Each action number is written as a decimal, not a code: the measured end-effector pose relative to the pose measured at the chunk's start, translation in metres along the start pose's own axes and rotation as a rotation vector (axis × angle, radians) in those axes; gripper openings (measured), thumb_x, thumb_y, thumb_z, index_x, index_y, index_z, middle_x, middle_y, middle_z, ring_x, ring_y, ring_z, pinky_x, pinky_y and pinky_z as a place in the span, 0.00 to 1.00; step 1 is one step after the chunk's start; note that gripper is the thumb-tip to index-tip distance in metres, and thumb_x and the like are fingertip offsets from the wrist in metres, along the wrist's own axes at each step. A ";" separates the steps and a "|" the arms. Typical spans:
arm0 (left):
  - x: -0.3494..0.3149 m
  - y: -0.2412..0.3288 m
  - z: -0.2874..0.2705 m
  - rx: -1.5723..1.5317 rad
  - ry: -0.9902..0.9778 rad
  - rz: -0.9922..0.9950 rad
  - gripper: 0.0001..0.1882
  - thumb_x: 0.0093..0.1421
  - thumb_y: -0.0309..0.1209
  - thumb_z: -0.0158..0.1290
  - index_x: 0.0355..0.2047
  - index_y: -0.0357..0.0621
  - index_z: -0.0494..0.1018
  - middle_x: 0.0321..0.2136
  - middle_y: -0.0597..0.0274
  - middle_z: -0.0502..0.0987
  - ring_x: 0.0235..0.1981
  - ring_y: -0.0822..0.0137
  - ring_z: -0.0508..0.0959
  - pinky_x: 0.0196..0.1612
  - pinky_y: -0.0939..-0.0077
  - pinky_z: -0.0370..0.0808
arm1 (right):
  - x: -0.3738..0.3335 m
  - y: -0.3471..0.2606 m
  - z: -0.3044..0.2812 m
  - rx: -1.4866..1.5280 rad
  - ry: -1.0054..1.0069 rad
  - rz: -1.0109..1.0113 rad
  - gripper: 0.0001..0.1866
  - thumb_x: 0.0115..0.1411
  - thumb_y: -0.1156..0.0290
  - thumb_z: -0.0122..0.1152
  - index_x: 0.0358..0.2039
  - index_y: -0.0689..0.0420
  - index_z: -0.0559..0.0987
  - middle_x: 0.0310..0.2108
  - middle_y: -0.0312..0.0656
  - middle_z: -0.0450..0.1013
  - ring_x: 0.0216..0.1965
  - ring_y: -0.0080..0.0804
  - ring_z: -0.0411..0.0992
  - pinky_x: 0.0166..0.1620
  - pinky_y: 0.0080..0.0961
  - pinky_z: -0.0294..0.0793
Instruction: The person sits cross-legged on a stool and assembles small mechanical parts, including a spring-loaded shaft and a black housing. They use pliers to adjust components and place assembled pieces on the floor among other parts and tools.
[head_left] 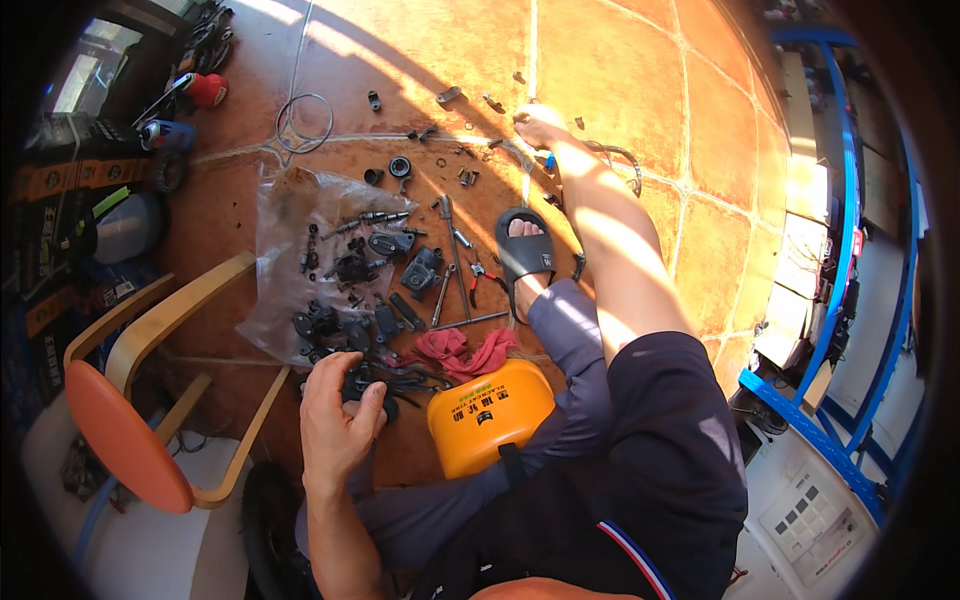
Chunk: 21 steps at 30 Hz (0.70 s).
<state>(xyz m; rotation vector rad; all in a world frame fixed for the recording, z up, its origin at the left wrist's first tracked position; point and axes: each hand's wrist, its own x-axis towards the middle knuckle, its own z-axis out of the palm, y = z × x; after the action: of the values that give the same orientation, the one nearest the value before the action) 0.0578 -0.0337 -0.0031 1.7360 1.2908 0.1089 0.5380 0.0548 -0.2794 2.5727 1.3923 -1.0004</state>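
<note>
My right arm reaches far out over the tiled floor, and my right hand point(541, 126) is low among scattered small metal parts in bright sunlight. Its fingers are curled together; what they pinch, if anything, cannot be made out. My left hand point(338, 412) hovers at the lower left with thumb and fingers apart, holding nothing that shows. Beyond it, a clear plastic sheet point(275, 235) carries many dark, greasy machine parts, among them a blocky dark housing point(422, 271). Beside the sheet lie a long T-handled wrench point(458, 262), a ratchet or spanner point(443, 295) and red-handled pliers point(488, 278).
I sit low, a black sandal point(526, 256) on my foot. A yellow plastic stool point(490, 420) and a red rag point(465, 350) are in front. A wooden chair with an orange seat point(128, 437) stands left; a blue metal rack point(835, 200) right. A thin ring point(304, 118) lies farther off.
</note>
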 end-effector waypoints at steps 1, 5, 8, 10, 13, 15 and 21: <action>0.002 -0.001 0.002 0.003 -0.020 0.001 0.21 0.56 0.32 0.62 0.48 0.35 0.74 0.48 0.47 0.76 0.50 0.47 0.76 0.54 0.62 0.71 | 0.009 -0.015 0.003 -0.001 0.011 -0.036 0.18 0.57 0.68 0.59 0.49 0.49 0.81 0.50 0.44 0.78 0.48 0.42 0.77 0.50 0.32 0.76; 0.008 -0.003 0.004 0.032 -0.065 -0.025 0.21 0.54 0.31 0.63 0.48 0.35 0.74 0.48 0.46 0.76 0.50 0.46 0.75 0.55 0.60 0.71 | 0.042 -0.075 0.022 0.213 -0.102 0.030 0.24 0.62 0.70 0.53 0.60 0.44 0.74 0.48 0.47 0.75 0.50 0.45 0.74 0.52 0.42 0.76; 0.010 -0.004 0.000 0.062 -0.077 -0.043 0.22 0.54 0.30 0.63 0.48 0.36 0.74 0.48 0.46 0.76 0.50 0.45 0.75 0.54 0.60 0.71 | 0.048 -0.099 0.049 0.042 0.216 -0.121 0.21 0.63 0.64 0.54 0.57 0.39 0.76 0.47 0.46 0.73 0.52 0.45 0.72 0.51 0.43 0.75; 0.009 -0.004 -0.004 0.044 -0.087 -0.062 0.22 0.53 0.30 0.63 0.48 0.36 0.74 0.48 0.46 0.76 0.50 0.45 0.75 0.54 0.59 0.71 | 0.056 -0.104 0.056 -0.049 0.221 -0.113 0.22 0.61 0.64 0.54 0.57 0.37 0.77 0.45 0.48 0.73 0.49 0.45 0.74 0.48 0.43 0.75; 0.007 -0.005 -0.006 0.010 -0.095 -0.075 0.22 0.52 0.29 0.64 0.47 0.37 0.74 0.47 0.47 0.76 0.49 0.46 0.75 0.53 0.60 0.72 | 0.067 -0.110 0.065 -0.055 0.257 -0.047 0.17 0.61 0.62 0.56 0.51 0.40 0.79 0.45 0.49 0.73 0.50 0.47 0.73 0.48 0.44 0.75; 0.004 -0.005 -0.006 -0.025 -0.108 -0.094 0.22 0.52 0.29 0.64 0.47 0.36 0.74 0.47 0.47 0.76 0.49 0.46 0.76 0.53 0.60 0.73 | 0.069 -0.120 0.074 0.145 0.303 -0.139 0.13 0.64 0.58 0.55 0.47 0.43 0.79 0.44 0.50 0.73 0.49 0.52 0.73 0.49 0.46 0.74; 0.002 -0.007 -0.002 0.000 -0.128 -0.089 0.22 0.52 0.29 0.65 0.46 0.35 0.75 0.46 0.46 0.76 0.49 0.46 0.76 0.52 0.60 0.73 | 0.063 -0.185 0.108 0.118 0.121 -0.311 0.19 0.61 0.59 0.61 0.52 0.48 0.77 0.48 0.50 0.73 0.54 0.50 0.72 0.56 0.44 0.74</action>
<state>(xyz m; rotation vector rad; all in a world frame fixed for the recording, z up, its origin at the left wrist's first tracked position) 0.0528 -0.0311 -0.0078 1.6554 1.2712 -0.0526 0.3647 0.1748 -0.3538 2.5889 1.8640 -1.0046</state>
